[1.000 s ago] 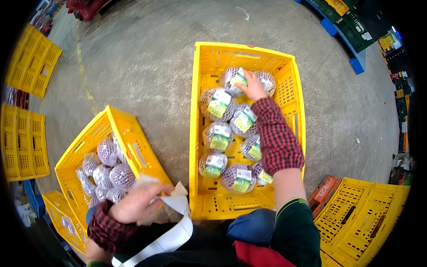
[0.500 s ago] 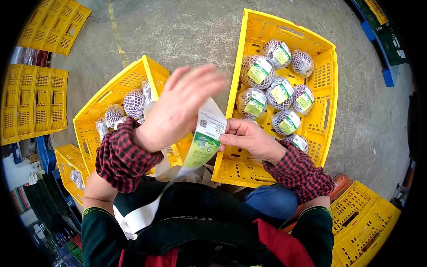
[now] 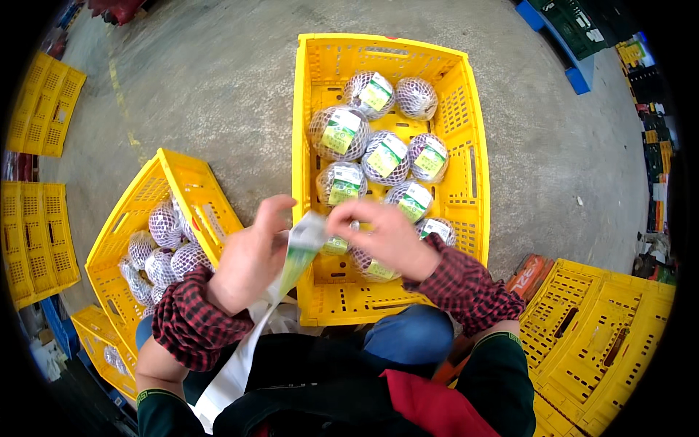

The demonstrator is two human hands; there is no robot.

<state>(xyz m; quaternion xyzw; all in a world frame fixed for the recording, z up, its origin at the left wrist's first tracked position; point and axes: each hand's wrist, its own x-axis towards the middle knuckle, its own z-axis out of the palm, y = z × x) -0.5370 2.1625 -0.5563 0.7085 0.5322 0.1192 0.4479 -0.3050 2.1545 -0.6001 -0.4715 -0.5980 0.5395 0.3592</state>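
Main crate [image 3: 342, 297]: yellow, twelve o'clock, holding labelled, net-wrapped rounds [image 3: 338, 132].
Side crate [image 3: 193, 182]: yellow, nine o'clock, more rounds.
Label strip [image 3: 246, 346]: between the hands, trailing toward seven.
Right hand [image 3: 382, 237]: back from the far rounds within a second, apparently turning to labels; grip blurred.
Left hand [image 3: 251, 258]: half-curled, grip unclear.
Bare round [image 3: 416, 99]: one o'clock, no label visible.

The label strip [image 3: 293, 266] is white and green.

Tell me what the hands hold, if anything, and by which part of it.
The label strip, held up near its upper end between the left hand and the right hand; blur hides which fingers grip it.
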